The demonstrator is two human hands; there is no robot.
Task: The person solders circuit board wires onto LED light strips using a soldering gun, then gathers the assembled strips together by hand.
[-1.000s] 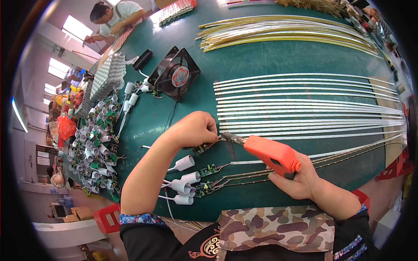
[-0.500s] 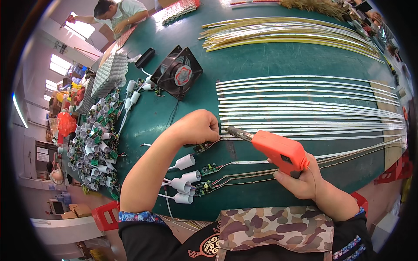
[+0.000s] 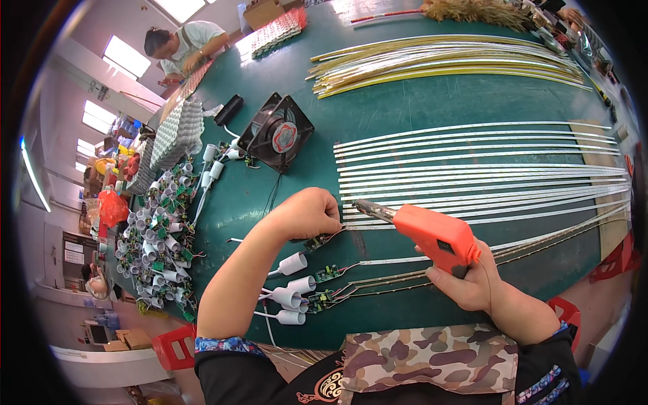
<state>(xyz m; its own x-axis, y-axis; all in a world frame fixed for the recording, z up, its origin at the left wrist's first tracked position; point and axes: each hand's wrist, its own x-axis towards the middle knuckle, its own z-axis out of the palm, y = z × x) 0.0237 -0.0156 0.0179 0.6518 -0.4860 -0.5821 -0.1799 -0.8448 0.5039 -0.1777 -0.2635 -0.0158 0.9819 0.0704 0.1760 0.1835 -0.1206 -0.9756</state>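
My right hand (image 3: 472,287) grips an orange-red soldering gun (image 3: 435,233), its metal tip pointing left, over the near ends of the LED strips. Beside that tip, my left hand (image 3: 305,213) is closed in a pinch on thin wires that run from a small circuit board (image 3: 316,241) to a strip's left end. The board is partly hidden under the hand. Nearer to me lie white lamp sockets (image 3: 292,263) and green circuit boards (image 3: 329,273), wired to more strips. White LED strips (image 3: 472,154) lie in a row across the green table.
A black square fan (image 3: 277,133) stands beyond my left hand. To the left is a heap of sockets and boards (image 3: 154,236), with grey-white trays (image 3: 177,135) behind it. Yellowish strips (image 3: 445,62) are bundled at the back. A person (image 3: 185,47) works across the table.
The view has tilted, so the table sits a little lower in the picture. My hands and the soldering gun stay nearly in place. The person across has lowered a raised arm.
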